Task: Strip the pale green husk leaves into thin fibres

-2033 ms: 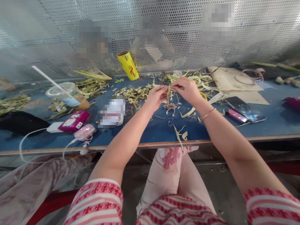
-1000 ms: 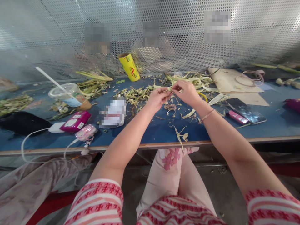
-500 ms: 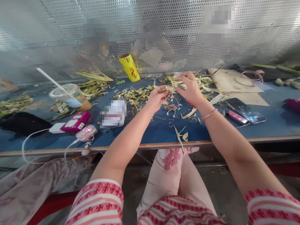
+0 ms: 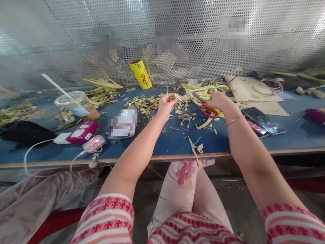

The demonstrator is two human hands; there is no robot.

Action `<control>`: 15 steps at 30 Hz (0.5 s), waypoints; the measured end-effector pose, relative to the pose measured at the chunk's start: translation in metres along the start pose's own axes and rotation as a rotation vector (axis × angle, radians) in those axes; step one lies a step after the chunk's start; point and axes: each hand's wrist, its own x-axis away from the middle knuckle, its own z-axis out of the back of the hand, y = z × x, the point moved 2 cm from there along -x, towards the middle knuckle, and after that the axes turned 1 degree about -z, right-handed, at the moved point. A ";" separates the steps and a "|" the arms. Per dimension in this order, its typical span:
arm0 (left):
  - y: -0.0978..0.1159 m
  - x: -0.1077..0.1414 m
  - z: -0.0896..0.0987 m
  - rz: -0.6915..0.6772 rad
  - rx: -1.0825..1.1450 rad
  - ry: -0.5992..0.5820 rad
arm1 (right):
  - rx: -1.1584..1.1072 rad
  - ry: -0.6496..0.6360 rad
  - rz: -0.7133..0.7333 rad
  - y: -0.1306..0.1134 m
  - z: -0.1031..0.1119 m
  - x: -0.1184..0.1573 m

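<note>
My left hand is closed over the table, pinching a small pale piece of plant between thumb and fingertips. To its right, my right hand is curled over the scissors, its fingers on the handle. The scissors have red and yellow handles, and their dark blades point up and left toward a heap of pale green stalks and leaves. My right fingertips are partly hidden behind the hand. Left of my left hand lies a pile of short dried plant bits.
A yellow tube stands tilted near the perforated metal screen. On the left are a plastic cup with a straw, a magenta power bank and cables. On the right lie a dark phone and brown cardboard.
My right hand has left the plant piece and moved right and down onto the scissors. My left hand stays nearly in place, still holding the pale piece.
</note>
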 end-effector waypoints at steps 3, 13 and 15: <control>0.001 -0.002 0.004 0.016 -0.015 0.040 | 0.121 -0.268 -0.058 0.003 -0.007 0.003; 0.002 -0.004 0.008 0.075 0.067 0.092 | -0.028 0.030 -0.113 0.005 -0.011 -0.001; 0.002 -0.004 0.008 0.088 0.104 0.087 | -0.113 0.144 -0.085 0.002 -0.008 -0.002</control>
